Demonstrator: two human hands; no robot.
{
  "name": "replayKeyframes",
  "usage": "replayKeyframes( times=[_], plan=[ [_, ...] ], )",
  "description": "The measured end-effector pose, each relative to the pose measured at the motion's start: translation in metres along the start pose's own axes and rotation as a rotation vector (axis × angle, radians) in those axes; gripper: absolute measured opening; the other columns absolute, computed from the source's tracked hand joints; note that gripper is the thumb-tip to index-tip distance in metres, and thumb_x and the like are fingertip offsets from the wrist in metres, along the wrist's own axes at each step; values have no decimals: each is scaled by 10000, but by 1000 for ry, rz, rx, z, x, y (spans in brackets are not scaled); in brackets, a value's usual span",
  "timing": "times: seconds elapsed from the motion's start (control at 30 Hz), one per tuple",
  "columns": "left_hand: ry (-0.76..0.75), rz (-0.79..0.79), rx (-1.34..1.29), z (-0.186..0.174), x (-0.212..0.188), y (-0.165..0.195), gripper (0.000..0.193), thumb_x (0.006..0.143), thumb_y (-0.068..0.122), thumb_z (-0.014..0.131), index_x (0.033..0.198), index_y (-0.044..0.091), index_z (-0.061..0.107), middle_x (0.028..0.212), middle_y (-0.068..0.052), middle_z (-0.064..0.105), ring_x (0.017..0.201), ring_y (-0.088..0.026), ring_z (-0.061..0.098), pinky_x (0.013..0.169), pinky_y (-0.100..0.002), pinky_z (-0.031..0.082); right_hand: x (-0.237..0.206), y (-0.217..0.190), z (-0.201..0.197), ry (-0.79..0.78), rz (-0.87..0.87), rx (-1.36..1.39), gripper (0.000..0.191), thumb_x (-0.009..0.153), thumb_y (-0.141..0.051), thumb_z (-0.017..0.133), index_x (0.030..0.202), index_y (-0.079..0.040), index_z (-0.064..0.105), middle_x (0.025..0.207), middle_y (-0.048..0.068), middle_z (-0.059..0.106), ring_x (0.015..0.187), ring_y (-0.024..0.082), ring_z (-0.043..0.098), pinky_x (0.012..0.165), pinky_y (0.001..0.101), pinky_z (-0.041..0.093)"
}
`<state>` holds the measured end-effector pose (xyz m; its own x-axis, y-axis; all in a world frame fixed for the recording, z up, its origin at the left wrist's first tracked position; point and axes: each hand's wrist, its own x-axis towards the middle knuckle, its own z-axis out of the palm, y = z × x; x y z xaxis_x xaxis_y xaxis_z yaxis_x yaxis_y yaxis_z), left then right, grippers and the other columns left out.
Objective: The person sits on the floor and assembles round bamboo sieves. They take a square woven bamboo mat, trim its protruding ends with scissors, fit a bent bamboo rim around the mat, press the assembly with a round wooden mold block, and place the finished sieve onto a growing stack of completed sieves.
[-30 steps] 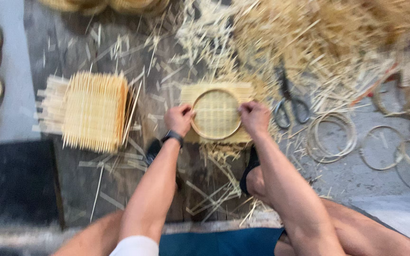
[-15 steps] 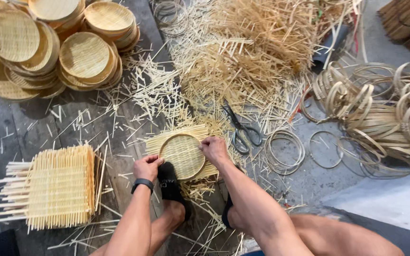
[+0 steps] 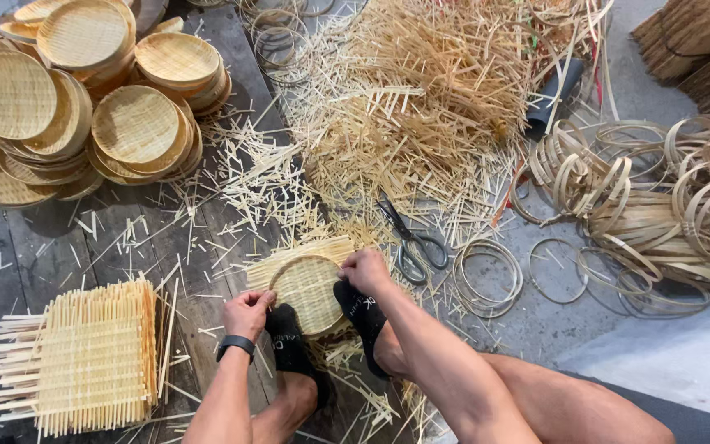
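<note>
Presently, both hands are clamped on the rim of a round woven tray (image 3: 309,289): left hand (image 3: 248,312) on its near-left edge, right hand (image 3: 365,270) on its far-right edge, feet pinning it between them. Step in hand appears to be seating the hoop; the next move calls for even pressure around the rim. Scissors (image 3: 411,238) lie just right of the right hand.

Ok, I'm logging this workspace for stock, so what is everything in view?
round woven mat with hoop: one, pale straw, between both hands, pinned by feet
square woven mats: one stack, straw, lower left
finished round trays: many, tan, stacked upper left
loose bamboo offcuts: large heap, straw, top centre
scissors: one, dark, right of the hands
bamboo hoops: many, pale, right side
socks: two, black, on the feet
wristband: one, black, left wrist
left hand: grips the hoop's left edge
right hand: grips its right edge
</note>
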<state>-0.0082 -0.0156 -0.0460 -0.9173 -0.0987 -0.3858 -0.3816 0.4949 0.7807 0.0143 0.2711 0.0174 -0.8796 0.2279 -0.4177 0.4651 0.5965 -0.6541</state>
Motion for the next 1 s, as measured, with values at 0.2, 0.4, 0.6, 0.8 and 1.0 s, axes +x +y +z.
replayKeyframes(
  times=[0.2, 0.4, 0.6, 0.8, 1.0],
  plan=[
    [161, 766, 385, 14, 8, 48, 214, 899, 254, 732, 1038, 104, 795, 1103, -104, 731, 1062, -310, 633, 945, -415, 505, -66, -56, 27, -200, -612, -493, 848, 831, -437, 695, 1441, 87, 427, 1492, 301, 393, 1435, 402, 349, 1197, 464, 299],
    [25, 767, 136, 37, 25, 60, 213, 970, 237, 650, 1059, 93, 779, 1078, -99, 729, 1012, -307, 658, 901, -394, 519, -73, -38, 57, -81, -927, -818, 978, 865, -633, 551, 1463, 126, 404, 1578, 338, 305, 1516, 474, 169, 1243, 575, 114],
    [-63, 524, 53, 50, 36, 48, 232, 1005, 259, 605, 1033, 82, 753, 1047, -96, 731, 952, -302, 715, 793, -378, 557, -54, -21, 73, 210, -1042, -978, 673, 974, -360, 475, 1493, 68, 448, 1585, 312, 344, 1517, 467, 244, 1269, 586, 158],
    [-105, 523, 38, 55, 46, 41, 266, 1007, 308, 612, 1041, 86, 755, 1036, -108, 738, 912, -300, 728, 796, -376, 564, -51, -53, 35, -262, -791, -683, 687, 824, -386, 625, 1406, -32, 541, 1507, 233, 436, 1395, 405, 378, 1171, 548, 252],
    [-108, 376, -9, 56, 55, 29, 280, 957, 334, 670, 1026, 85, 778, 904, -136, 765, 795, -238, 742, 713, -360, 567, 29, -53, 24, 1, -589, -96, 235, 978, -276, 650, 1132, -128, 749, 1067, 93, 720, 1035, 267, 654, 976, 420, 498]
  ],
)
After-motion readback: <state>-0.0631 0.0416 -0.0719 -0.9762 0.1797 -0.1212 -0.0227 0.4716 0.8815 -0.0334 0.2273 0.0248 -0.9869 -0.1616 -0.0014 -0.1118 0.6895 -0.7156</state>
